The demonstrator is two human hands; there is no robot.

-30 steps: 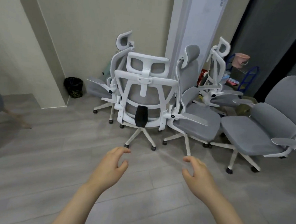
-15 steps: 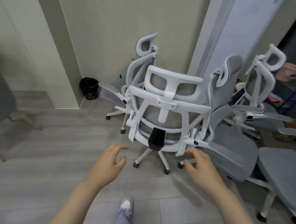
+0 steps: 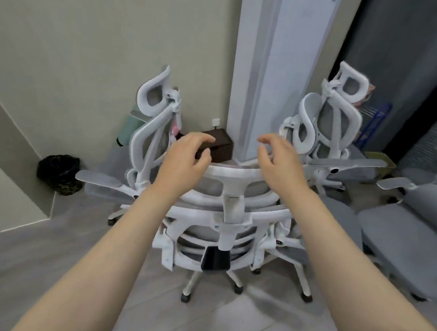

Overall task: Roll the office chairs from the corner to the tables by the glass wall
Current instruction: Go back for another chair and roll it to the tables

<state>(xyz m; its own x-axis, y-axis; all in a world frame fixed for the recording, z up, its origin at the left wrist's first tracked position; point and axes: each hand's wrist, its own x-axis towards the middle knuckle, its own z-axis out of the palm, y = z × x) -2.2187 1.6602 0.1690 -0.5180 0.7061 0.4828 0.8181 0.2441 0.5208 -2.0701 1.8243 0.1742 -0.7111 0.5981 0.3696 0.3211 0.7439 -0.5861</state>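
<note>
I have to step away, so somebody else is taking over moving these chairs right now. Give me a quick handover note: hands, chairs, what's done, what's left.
Left hand: open, fingers loosely curled, above the left end of the nearest chair's headrest, holding nothing.
Right hand: open, same pose above the right end; no grip yet.
Nearest chair: back towards you, in the corner among the other chairs, one at left, one at right, grey seats at far right.
Done: nothing visibly moved.
Left: grip the headrest, roll this chair to the tables by the glass wall (out of view), then the others.
</note>
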